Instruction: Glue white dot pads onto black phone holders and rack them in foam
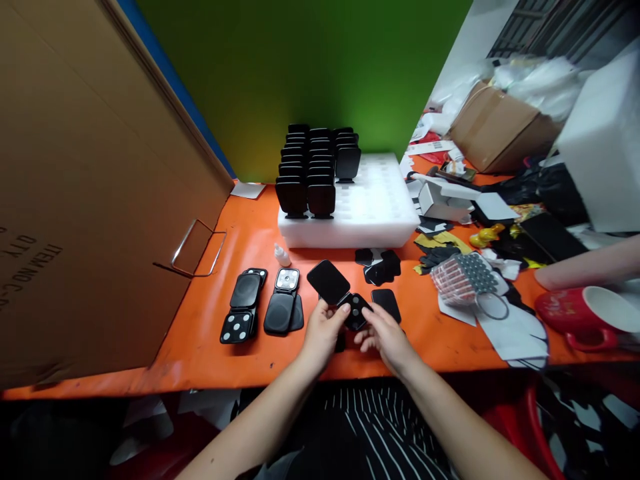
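Both hands hold one black hinged device (329, 281), which is folded out, with a flat square panel at the upper left and a smaller panel with grey dots at the lower right. My left hand (323, 331) pinches it near the hinge, thumb on top. My right hand (387, 339) grips the dotted panel's right edge between thumb and fingers. Just right of it lies a flat black plate (386, 305). Further left are a stack of similar devices (245, 292) with a white-dotted panel and another stack (279, 313) with a pale dotted panel.
A white foam block (373, 200) carries rows of upright black panels (320, 199). Near it stand a small white bottle (281, 255) and black cut pieces (383, 268). A large cardboard box (90, 200) walls the left. On the right are a red mug (565, 313) and clutter.
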A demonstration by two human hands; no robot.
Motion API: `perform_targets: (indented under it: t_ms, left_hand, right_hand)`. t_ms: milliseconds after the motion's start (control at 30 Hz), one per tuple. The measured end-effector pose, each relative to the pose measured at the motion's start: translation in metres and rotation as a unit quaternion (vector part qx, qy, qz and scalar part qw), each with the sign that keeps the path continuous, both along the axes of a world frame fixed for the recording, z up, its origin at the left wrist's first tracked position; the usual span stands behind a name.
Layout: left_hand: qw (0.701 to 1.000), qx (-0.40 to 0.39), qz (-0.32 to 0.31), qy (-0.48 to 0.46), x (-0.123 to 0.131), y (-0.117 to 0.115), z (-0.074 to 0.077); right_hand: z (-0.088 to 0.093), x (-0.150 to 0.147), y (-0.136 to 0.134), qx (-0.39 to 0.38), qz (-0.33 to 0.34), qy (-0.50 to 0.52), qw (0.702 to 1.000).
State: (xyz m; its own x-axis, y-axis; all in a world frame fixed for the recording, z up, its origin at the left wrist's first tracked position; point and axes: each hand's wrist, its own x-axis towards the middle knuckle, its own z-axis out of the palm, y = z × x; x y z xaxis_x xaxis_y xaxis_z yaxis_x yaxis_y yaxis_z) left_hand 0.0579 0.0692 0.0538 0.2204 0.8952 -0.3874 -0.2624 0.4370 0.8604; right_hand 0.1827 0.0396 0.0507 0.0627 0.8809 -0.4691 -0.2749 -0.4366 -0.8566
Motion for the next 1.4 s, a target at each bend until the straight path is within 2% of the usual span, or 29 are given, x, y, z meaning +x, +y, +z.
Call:
perform_targets:
  t_ms: [67, 200, 433, 567, 700, 833, 1000, 1067, 1167, 1267, 1400]
  left_hand:
    - [0.999, 0.02, 0.018, 0.026, 0.001, -0.002, 0.0]
    - [0.996, 0.048, 0.02, 0.068, 0.004, -0.006, -0.002]
    - [0.994, 0.072, 0.022, 0.074, 0.006, -0.009, -0.006]
    - [0.992, 0.086, 0.031, 0.085, 0.012, -0.009, -0.009]
    - [0.99, 0.092, 0.047, 0.094, 0.021, -0.008, -0.011]
    - [0.993, 0.059, 0.044, 0.095, 0.024, -0.005, -0.016]
    - [0.996, 0.034, 0.049, 0.069, 0.018, 0.004, -0.019]
    - [0.997, 0.027, 0.049, 0.058, 0.017, 0.005, -0.018]
    - [0.998, 0.014, 0.043, 0.043, 0.017, 0.004, -0.016]
    - [0.998, 0.01, 0.045, 0.034, 0.018, 0.002, -0.012]
    - [0.998, 0.011, 0.047, 0.038, 0.017, 0.001, -0.01]
  right_hand:
    - [0.0, -0.01, -0.007, -0.029, -0.031, 0.055, 0.998]
    - [-0.003, -0.023, -0.007, -0.014, -0.085, 0.047, 0.995]
    - [-0.009, -0.027, -0.005, 0.011, -0.122, 0.02, 0.992]
    - [-0.007, -0.03, 0.0, 0.01, -0.161, 0.061, 0.985]
    - [-0.006, -0.034, 0.006, -0.027, -0.169, 0.098, 0.98]
    - [-0.007, -0.033, 0.007, -0.037, -0.174, 0.147, 0.973]
    - [-0.011, -0.025, 0.001, -0.02, -0.116, 0.184, 0.976]
    - [-0.014, -0.022, -0.001, -0.014, -0.095, 0.144, 0.985]
    - [-0.021, -0.019, -0.003, 0.002, -0.07, 0.021, 0.997]
    - [-0.027, -0.017, -0.005, 0.024, -0.042, -0.09, 0.995]
    - [-0.027, -0.015, -0.004, 0.037, -0.005, -0.078, 0.996]
